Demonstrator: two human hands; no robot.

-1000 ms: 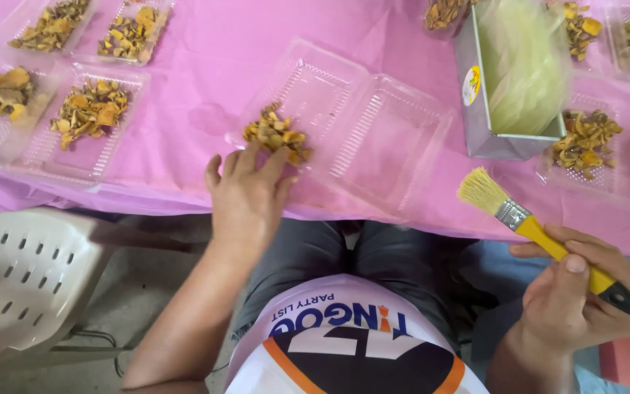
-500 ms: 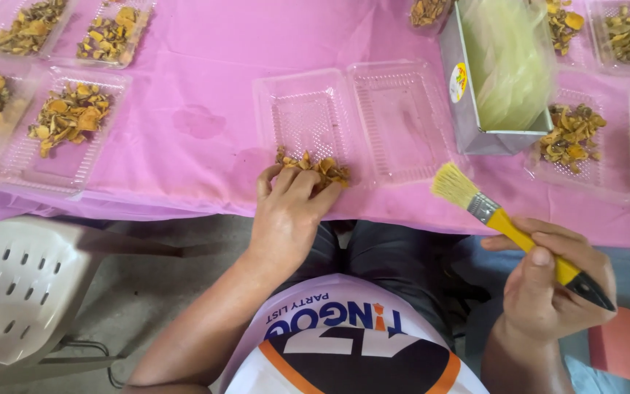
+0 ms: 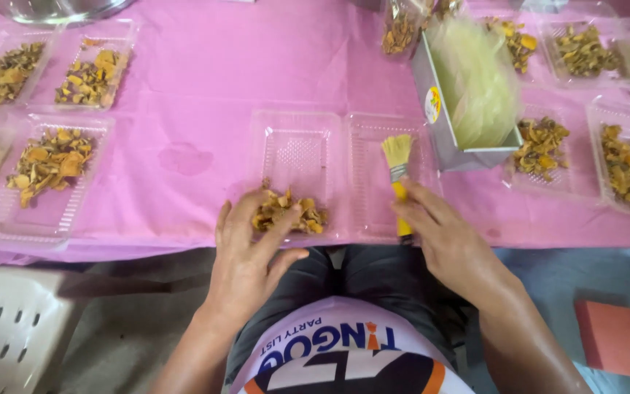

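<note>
Both forearms come up from the near edge, angled in a bit toward each other. Left hand (image 3: 246, 252) is palm down, fingers spread and curled loosely, thumb sticking out right. Right hand (image 3: 442, 237) lies flatter, palm down, fingers pointing far-left, closed lightly around something thin.

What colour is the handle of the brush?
Yellow; the brush under the right hand shows best in the head view.

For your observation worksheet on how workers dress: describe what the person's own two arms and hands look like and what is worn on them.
Both forearms are bare to the bottom edge of the picture, with no sleeves showing. The left hand and right hand wear no gloves, and no rings, watch or bracelet can be seen. Nails look short and unpainted.
</note>
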